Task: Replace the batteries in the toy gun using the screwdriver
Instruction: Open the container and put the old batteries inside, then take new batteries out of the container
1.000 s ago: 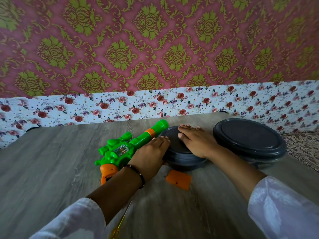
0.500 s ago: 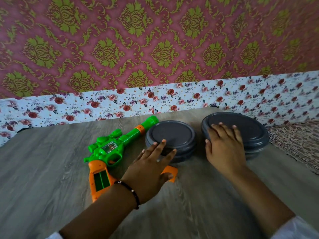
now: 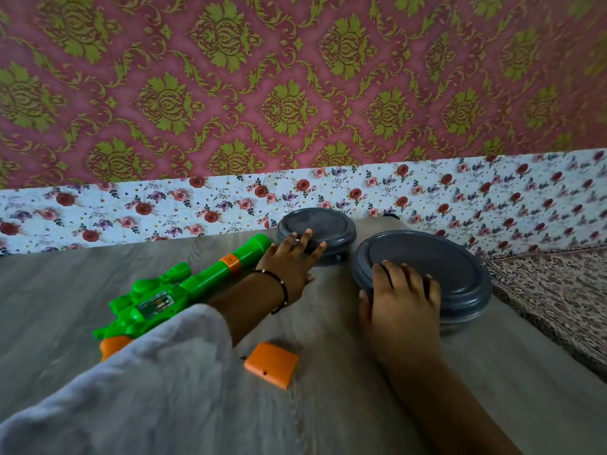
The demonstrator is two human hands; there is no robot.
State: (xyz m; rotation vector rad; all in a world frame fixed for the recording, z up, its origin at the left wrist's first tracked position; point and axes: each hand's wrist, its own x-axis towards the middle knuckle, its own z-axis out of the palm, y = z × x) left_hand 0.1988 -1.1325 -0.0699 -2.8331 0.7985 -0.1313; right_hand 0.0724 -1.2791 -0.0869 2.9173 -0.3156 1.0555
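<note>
Nearest the camera, a white sleeve [image 3: 138, 382] covers the left forearm, hiding the orange grip of the toy gun [image 3: 184, 290]. Just right of the sleeve, an orange battery cover [image 3: 272, 364] lies loose on the grey tabletop [image 3: 49, 307], so the compartment is probably already open. The screwdriver is not visible.

Farther out, the right hand [image 3: 402, 300] rests palm down, fingers spread, on the near edge of a large grey round lidded container [image 3: 453, 274], gripping nothing. The left hand [image 3: 292, 264] lies flat with fingers splayed on the rim of a smaller grey container [image 3: 323, 228] behind it, also holding nothing.

The gun lies left of both hands, its long axis slanting from near-left up to far-right, muzzle almost touching the left hand. The left hand is the nearer one. Any batteries are presumably inside these containers; their contents are hidden.
</note>
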